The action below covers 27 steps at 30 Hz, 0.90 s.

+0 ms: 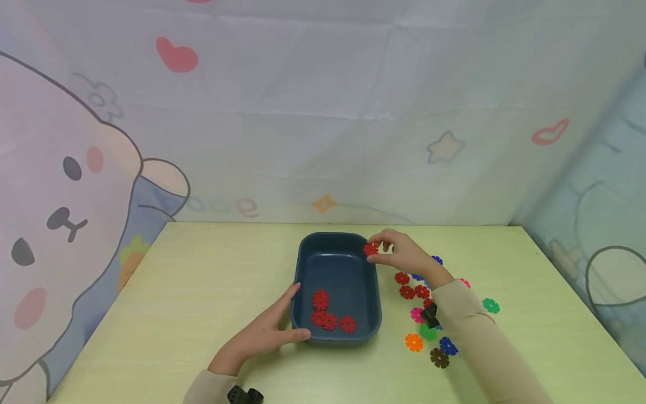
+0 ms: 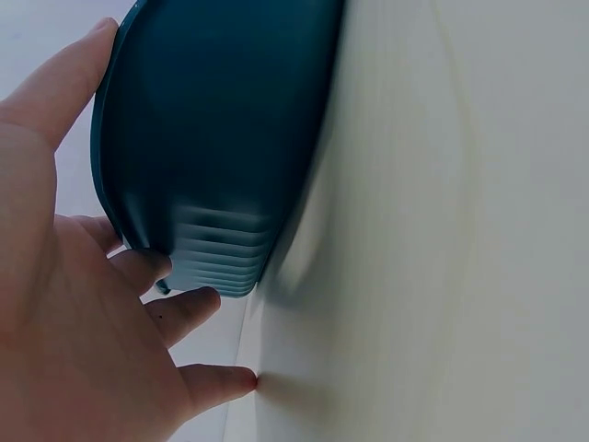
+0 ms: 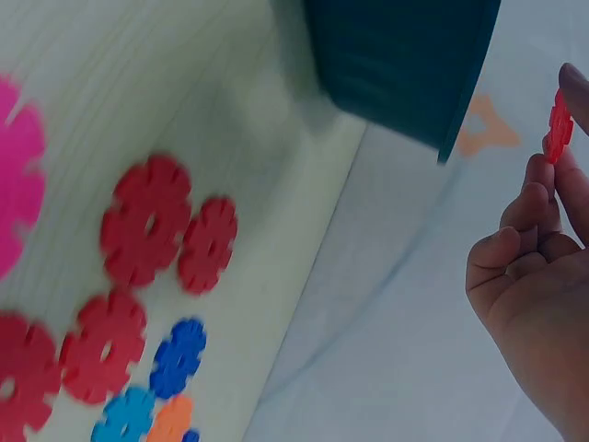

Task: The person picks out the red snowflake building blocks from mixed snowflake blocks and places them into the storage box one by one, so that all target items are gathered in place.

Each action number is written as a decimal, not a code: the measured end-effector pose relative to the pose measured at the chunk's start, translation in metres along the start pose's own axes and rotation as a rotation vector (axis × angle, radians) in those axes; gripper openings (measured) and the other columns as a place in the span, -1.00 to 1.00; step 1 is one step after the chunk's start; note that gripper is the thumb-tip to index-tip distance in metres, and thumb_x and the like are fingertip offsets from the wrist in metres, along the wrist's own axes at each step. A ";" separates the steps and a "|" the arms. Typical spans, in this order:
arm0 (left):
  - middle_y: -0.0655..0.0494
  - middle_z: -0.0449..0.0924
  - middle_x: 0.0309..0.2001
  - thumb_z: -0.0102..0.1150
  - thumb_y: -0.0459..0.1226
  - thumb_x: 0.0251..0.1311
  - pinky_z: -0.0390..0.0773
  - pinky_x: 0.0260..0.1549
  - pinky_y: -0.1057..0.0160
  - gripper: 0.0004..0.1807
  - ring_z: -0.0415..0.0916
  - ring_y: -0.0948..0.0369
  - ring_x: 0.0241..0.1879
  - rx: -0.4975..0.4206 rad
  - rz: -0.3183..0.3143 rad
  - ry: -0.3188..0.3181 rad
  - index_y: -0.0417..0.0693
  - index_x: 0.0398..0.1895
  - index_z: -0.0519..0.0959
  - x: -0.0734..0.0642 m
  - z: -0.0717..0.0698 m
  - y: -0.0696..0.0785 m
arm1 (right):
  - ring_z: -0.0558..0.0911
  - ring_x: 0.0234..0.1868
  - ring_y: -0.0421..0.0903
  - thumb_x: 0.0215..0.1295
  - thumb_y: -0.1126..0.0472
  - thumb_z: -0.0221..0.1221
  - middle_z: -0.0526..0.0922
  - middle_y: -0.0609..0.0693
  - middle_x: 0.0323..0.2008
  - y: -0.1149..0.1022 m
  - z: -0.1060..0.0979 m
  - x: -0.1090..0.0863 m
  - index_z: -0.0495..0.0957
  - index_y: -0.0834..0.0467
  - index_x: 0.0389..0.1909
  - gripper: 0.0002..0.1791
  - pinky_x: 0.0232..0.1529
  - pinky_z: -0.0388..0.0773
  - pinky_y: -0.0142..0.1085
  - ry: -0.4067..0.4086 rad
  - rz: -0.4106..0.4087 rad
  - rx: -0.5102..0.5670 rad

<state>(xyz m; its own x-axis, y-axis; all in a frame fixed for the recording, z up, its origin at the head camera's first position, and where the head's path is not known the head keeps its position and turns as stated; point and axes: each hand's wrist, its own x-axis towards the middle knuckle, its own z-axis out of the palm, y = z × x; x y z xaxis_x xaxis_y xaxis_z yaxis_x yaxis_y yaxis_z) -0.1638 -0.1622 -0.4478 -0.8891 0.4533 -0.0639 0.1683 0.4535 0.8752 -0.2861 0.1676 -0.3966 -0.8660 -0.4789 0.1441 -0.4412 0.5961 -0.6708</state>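
A dark blue plastic bin [image 1: 335,280] stands on the table with several red notched flower discs [image 1: 347,324] lying at its near end. My left hand [image 1: 264,331] holds the bin's near left corner, thumb on the near rim and forefinger at the left side; the left wrist view shows the hand's other fingers [image 2: 184,315] spread below the rim. Between thumb and fingers, my right hand [image 1: 398,253] pinches one red flower disc [image 1: 370,249] above the bin's far right rim. In the right wrist view, that disc [image 3: 560,127] appears edge-on.
To the bin's right lie loose flower discs: red [image 1: 407,292], orange [image 1: 414,342], brown [image 1: 439,358], blue [image 1: 448,345], pink [image 1: 416,315] and green [image 1: 490,305]. The right forearm hides part of them. A printed cloth [image 1: 313,140] hangs behind the table [image 1: 227,264].
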 end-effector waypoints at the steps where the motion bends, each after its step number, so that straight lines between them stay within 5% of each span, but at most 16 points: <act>1: 0.02 -0.22 0.55 0.33 -0.04 0.15 -0.04 0.37 -0.23 0.06 -0.26 -0.04 0.51 -0.001 0.000 -0.001 0.11 0.56 -0.17 0.000 0.000 0.000 | 0.45 -0.17 -0.05 0.19 0.07 0.34 0.57 0.02 -0.14 -0.002 0.003 0.002 0.58 0.18 0.03 -0.56 -0.22 0.46 -0.26 -0.008 -0.010 0.009; 8: 0.05 -0.23 0.55 0.33 -0.05 0.15 -0.06 0.38 -0.23 0.06 -0.27 -0.02 0.51 -0.014 -0.010 -0.001 0.11 0.56 -0.17 0.001 0.000 -0.001 | 0.48 -0.26 -0.10 0.17 0.11 0.35 0.56 0.03 -0.20 -0.018 0.027 0.016 0.57 0.23 0.01 -0.57 -0.21 0.49 -0.29 -0.064 -0.047 0.077; 27: 0.03 -0.21 0.55 0.31 -0.03 0.17 -0.03 0.36 -0.26 0.05 -0.24 -0.04 0.51 -0.002 0.001 -0.019 0.13 0.56 -0.19 0.000 -0.002 0.001 | 0.46 -0.35 -0.19 0.11 0.09 0.40 0.57 -0.03 -0.24 -0.030 0.075 0.042 0.62 0.18 -0.01 -0.56 -0.29 0.46 -0.37 -0.157 -0.090 -0.056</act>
<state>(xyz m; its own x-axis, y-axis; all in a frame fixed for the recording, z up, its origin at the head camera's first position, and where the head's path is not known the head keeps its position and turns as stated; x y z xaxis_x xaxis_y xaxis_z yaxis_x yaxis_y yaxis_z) -0.1641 -0.1636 -0.4461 -0.8806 0.4684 -0.0721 0.1682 0.4512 0.8764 -0.2917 0.0805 -0.4249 -0.7773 -0.6235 0.0834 -0.5312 0.5795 -0.6180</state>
